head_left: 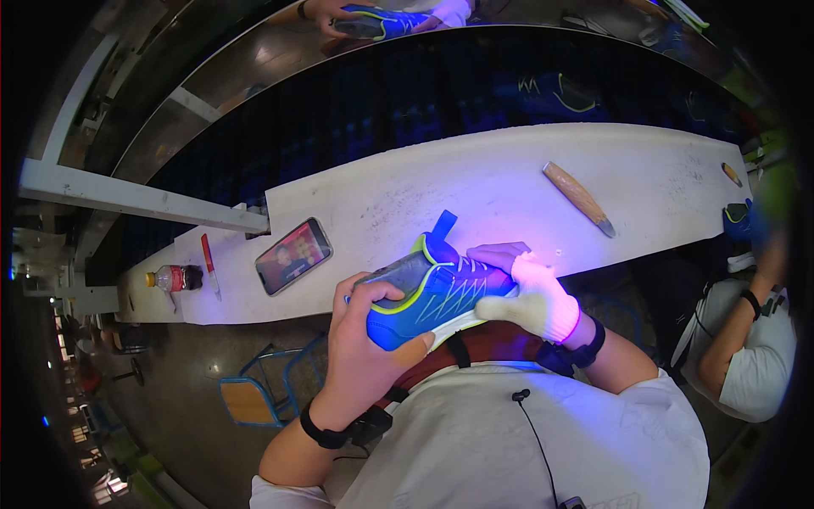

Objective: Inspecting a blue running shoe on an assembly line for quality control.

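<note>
A blue shoe [445, 297] with lime-green trim, white laces and a white sole is held tilted above the table's near edge, in front of my body. My bare left hand [366, 339] grips it round the heel, with the thumb at the grey collar opening. On my right hand [538, 297] is a white glove that leaves some fingertips bare. Its fingers are closed round the toe end, the thumb along the sole's side. A blue tongue tab sticks up from the shoe's far side. Purple-blue light falls on the toe and the glove.
On the white table [373, 195] lie a wooden-handled knife [579, 198], a phone [292, 256], a red-and-white pen-like tool [210, 267] and a bottle [175, 277]. A white post [140, 195] stands at left, a chair [250, 401] below. Another person [738, 348] sits at right.
</note>
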